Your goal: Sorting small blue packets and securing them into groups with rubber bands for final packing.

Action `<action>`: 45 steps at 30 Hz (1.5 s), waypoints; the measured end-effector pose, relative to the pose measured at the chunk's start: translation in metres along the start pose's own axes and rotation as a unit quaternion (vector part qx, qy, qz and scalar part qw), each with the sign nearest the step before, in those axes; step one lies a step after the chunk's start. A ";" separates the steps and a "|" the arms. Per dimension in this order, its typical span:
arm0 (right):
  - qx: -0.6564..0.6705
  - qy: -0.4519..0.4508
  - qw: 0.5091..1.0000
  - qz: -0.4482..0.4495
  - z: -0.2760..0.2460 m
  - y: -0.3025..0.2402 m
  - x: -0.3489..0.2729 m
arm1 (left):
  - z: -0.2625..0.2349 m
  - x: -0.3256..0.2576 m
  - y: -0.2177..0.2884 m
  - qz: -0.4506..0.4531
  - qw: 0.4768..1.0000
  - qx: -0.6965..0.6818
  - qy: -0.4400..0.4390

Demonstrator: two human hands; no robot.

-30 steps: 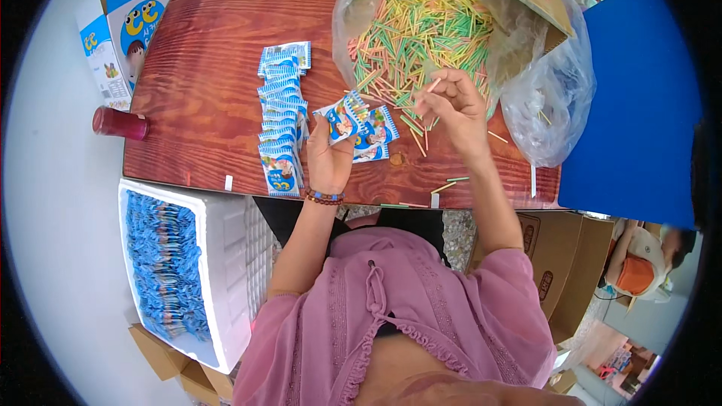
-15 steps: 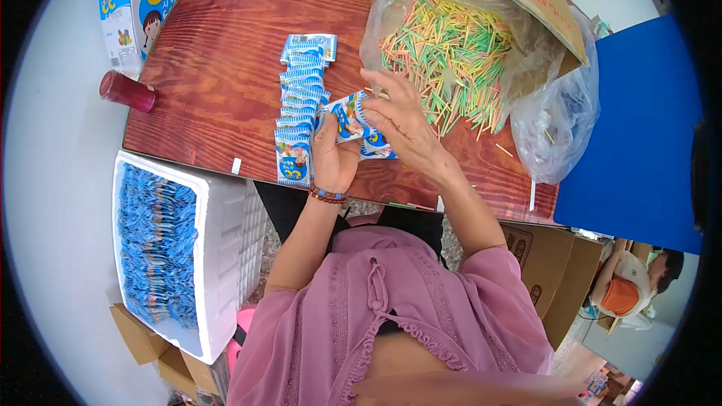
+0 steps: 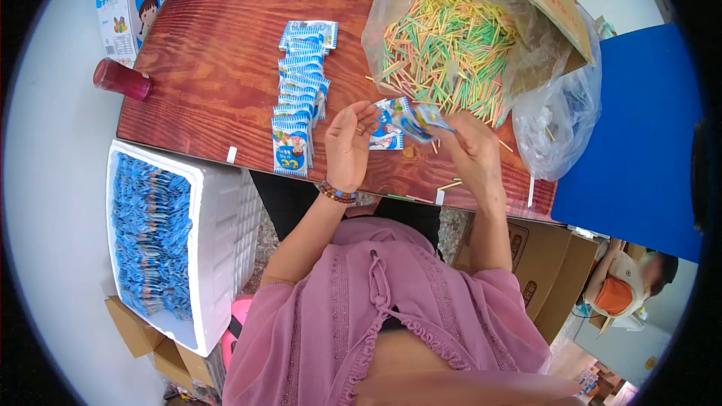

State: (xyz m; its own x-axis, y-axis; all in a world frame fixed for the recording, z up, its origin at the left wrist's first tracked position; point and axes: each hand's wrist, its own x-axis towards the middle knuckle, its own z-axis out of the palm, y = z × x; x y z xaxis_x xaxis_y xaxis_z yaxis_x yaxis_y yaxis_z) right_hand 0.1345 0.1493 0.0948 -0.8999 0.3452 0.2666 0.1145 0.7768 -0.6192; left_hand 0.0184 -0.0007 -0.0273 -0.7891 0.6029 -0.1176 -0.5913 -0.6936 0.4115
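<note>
My right hand [image 3: 475,152] pinches a small blue-and-white sachet [image 3: 426,122], which is slightly smeared by motion. Just left of it, more sachets [image 3: 386,134] of the same kind lie on the table, partly covered by the held one. My left hand [image 3: 350,144] is beside these, palm turned up, fingers apart and loosely bent, with nothing seen in it. Further left, an overlapping row of sachets [image 3: 292,144] runs away from me. Beyond my right hand, a heap of thin pink, yellow and green sticks [image 3: 451,53] spills from a clear plastic bag [image 3: 555,131].
The bag sits in a tipped cardboard box [image 3: 538,0] on the reddish wooden table [image 3: 226,45]. A dark red jar [image 3: 122,80] is at the left edge. Below stands a white foam box [image 3: 218,233] packed with blue sachets. A blue panel [image 3: 628,135] is at right; a person [image 3: 628,282] sits beyond.
The sachet has left my left hand and moved right, now in my right hand alone. My right hand has come nearer and to the right. A few sticks now lie near the front edge.
</note>
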 end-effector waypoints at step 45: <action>0.117 -0.049 0.989 -0.076 0.188 -0.002 0.133 | -0.028 0.008 0.078 0.247 0.502 0.807 0.189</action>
State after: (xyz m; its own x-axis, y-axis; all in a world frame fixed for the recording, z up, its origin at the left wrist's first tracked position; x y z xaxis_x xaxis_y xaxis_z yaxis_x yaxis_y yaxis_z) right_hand -0.0646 0.0944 -0.0074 -0.9370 0.1716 0.3042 -0.1159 0.6689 -0.7342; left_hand -0.0386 -0.0607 -0.0212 -0.9288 0.1849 0.3212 0.3561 0.6851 0.6354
